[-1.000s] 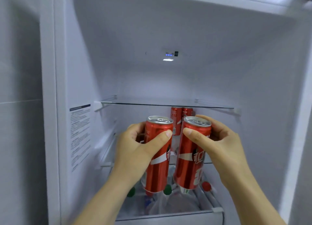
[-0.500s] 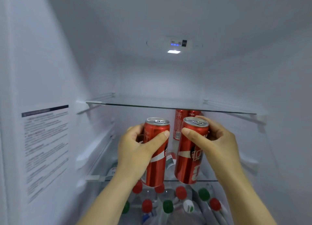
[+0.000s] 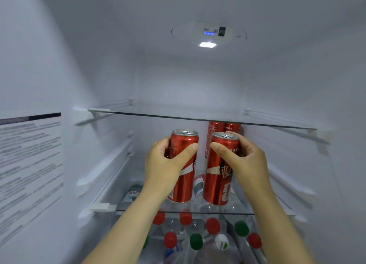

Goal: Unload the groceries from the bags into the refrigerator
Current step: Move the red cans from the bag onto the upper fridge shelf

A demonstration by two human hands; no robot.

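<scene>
Inside the open refrigerator, my left hand (image 3: 168, 164) grips a tall red cola can (image 3: 185, 184) upright. A second red cola can (image 3: 218, 176) is held upright in my right hand (image 3: 245, 160), just to the right of the first. Both cans hang over the front part of the middle glass shelf (image 3: 273, 214), their bases close to it; contact with the glass cannot be told. Two more red cans (image 3: 216, 129) stand at the back of that shelf, partly hidden behind my hands.
An upper glass shelf (image 3: 198, 115) runs just above the cans. Below the middle shelf lie several clear plastic bottles (image 3: 212, 226) with red, green and white caps. A printed label (image 3: 29, 164) is on the left wall. A lamp (image 3: 208, 44) glows in the ceiling.
Both hands have carried the cans forward, deeper into the refrigerator, and slightly down toward the middle shelf. The view has moved in closer.
</scene>
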